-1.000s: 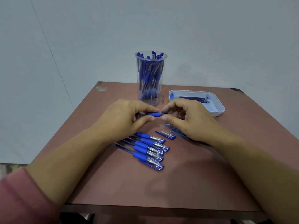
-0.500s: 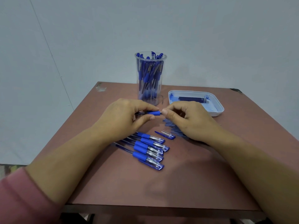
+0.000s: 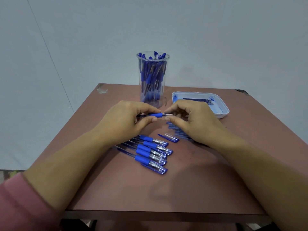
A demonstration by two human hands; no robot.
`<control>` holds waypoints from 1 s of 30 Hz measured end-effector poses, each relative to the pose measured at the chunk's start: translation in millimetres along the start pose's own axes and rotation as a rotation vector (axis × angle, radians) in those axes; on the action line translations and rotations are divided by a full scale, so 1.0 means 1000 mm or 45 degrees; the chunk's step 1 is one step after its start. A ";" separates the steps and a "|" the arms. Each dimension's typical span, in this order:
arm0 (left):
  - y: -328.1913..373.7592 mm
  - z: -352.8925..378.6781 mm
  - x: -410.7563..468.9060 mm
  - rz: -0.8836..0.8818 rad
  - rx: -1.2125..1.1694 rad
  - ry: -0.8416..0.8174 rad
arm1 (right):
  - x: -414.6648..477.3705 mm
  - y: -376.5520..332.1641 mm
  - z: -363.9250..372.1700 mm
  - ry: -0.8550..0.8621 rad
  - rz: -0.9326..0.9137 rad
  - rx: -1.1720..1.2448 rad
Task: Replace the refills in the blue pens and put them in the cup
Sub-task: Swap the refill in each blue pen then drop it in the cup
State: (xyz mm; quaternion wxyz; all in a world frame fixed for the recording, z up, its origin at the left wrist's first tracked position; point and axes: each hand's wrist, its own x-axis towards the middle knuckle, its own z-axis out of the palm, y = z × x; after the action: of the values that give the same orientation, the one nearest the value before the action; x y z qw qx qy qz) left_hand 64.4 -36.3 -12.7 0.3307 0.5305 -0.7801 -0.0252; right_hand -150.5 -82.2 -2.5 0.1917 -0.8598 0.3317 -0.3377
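My left hand (image 3: 123,120) grips a blue pen (image 3: 155,115) by its barrel, held level above the table. My right hand (image 3: 191,120) pinches the metal tip end of the same pen, which sticks out a little past the blue grip. Behind the hands stands a clear cup (image 3: 152,79) full of blue pens. Several capped blue pens (image 3: 150,152) lie in a row on the table below my left hand. A loose pen cap (image 3: 169,137) lies beside them. More blue pieces (image 3: 176,130) lie partly hidden under my right hand.
A white tray (image 3: 221,112) with blue ink stains and a few refills stands at the back right. The brown table (image 3: 166,189) ends in a front edge near me. A pale wall rises behind.
My right hand has shifted slightly right and the pen's metal tip now shows between the two hands. The left hand stays in place on the barrel.
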 end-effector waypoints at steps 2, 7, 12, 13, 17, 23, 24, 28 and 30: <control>-0.002 -0.001 0.001 -0.026 -0.002 0.005 | 0.001 0.000 -0.002 0.056 -0.043 -0.051; -0.013 -0.005 0.002 -0.129 0.062 0.000 | 0.001 0.002 -0.006 0.033 -0.006 -0.095; -0.019 -0.006 0.003 -0.190 0.051 0.006 | 0.002 0.003 -0.006 -0.060 0.033 -0.167; -0.019 -0.006 0.003 -0.195 0.052 0.000 | 0.002 0.004 -0.006 -0.107 0.016 -0.197; -0.018 -0.005 0.003 -0.206 0.052 -0.005 | 0.005 0.008 0.000 -0.325 -0.143 -0.363; -0.017 -0.005 0.004 -0.184 0.040 -0.016 | 0.008 0.007 0.005 -0.394 -0.234 -0.460; -0.017 -0.005 0.004 -0.179 0.035 -0.018 | 0.007 0.006 0.003 -0.345 -0.244 -0.427; -0.012 -0.004 0.003 -0.143 -0.021 -0.018 | 0.003 0.001 -0.007 -0.020 -0.191 -0.284; -0.007 -0.002 0.002 -0.097 -0.041 -0.020 | 0.002 -0.001 -0.006 0.030 -0.124 -0.237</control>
State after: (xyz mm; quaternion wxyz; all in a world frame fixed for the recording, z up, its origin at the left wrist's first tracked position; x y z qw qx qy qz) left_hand 70.5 -40.9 -12.9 0.3318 0.5543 -0.7613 -0.0546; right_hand -153.1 -84.1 3.2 0.0905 -0.8848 0.3217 -0.3246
